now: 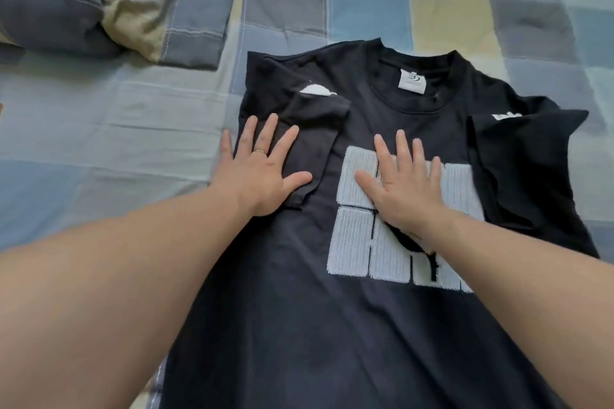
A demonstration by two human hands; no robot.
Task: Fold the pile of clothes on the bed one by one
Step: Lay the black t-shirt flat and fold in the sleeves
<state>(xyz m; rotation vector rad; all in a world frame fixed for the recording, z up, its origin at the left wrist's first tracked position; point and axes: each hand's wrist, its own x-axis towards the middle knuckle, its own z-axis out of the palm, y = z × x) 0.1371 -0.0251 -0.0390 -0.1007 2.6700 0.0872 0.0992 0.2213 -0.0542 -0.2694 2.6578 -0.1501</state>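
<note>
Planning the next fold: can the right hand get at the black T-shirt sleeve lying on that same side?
Probably yes. The right hand lies flat and free on the white chest print, and the black sleeve on that side lies uncovered just beside it.

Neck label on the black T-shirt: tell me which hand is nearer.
Right. The right hand lies flat on the print below the neck label; the left hand presses the folded sleeve, farther off to its left.

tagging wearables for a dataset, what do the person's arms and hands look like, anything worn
The arms are bare, with no sleeves, watch or bracelet in view. The left hand wears a thin gold-coloured ring on one finger; the right hand shows no jewellery.
</note>
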